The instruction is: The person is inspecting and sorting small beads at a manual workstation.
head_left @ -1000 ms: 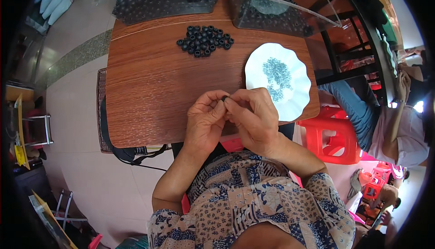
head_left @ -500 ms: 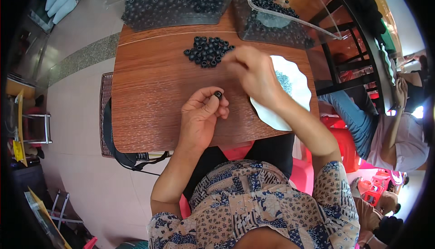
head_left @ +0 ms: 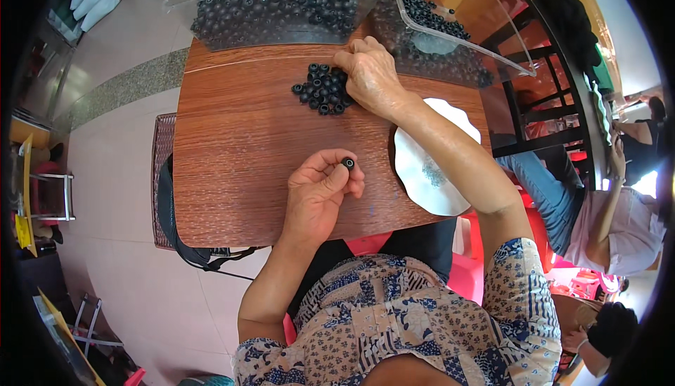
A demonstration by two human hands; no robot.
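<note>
Near the table's front half, my left hand [head_left: 320, 190] pinches a small black round piece with a hole [head_left: 348, 163] between thumb and fingers, its hole facing up. A loose pile of the same black pieces [head_left: 325, 88] lies farther back on the brown wooden table [head_left: 232, 154]. At the pile's right edge, my right hand [head_left: 373, 80] has its fingers curled down against it; the fingertips are hidden, so what they hold does not show. Under my right forearm stands a white scalloped plate [head_left: 415, 154] with tiny glinting bluish grains [head_left: 434, 174] in it.
Two clear plastic bins, a left one [head_left: 274, 24] and a right one [head_left: 450, 62], stand at the table's back with many black pieces. A woven basket [head_left: 164, 175] and a black bag [head_left: 169, 210] are left of the table. Another person sits at right by a dark table.
My right hand has moved back and left from above the plate to the pile's right side. My left hand keeps hold of the black piece. The view has shifted slightly.
</note>
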